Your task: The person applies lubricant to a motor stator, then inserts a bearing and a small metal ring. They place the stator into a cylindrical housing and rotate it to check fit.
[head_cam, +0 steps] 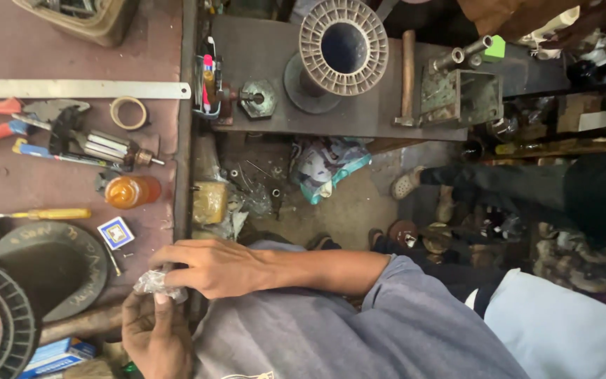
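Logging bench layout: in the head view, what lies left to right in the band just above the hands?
Yellow-handled screwdriver → orange bottle → yellowish block → crumpled patterned cloth → another person's shoe.

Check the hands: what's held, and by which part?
Both hands share a small crumpled clear plastic wrapper. The right hand pinches its upper edge with the fingertips; the left hand supports its lower end. Contents cannot be told.

One steel ruler (pixel 78 89), one tape ring (pixel 128 113), one orange bottle (pixel 132 191), one yellow-handled screwdriver (pixel 40 214), two hands (pixel 208 267), one crumpled wrapper (pixel 157 283) between the fingers (pixel 166 261).
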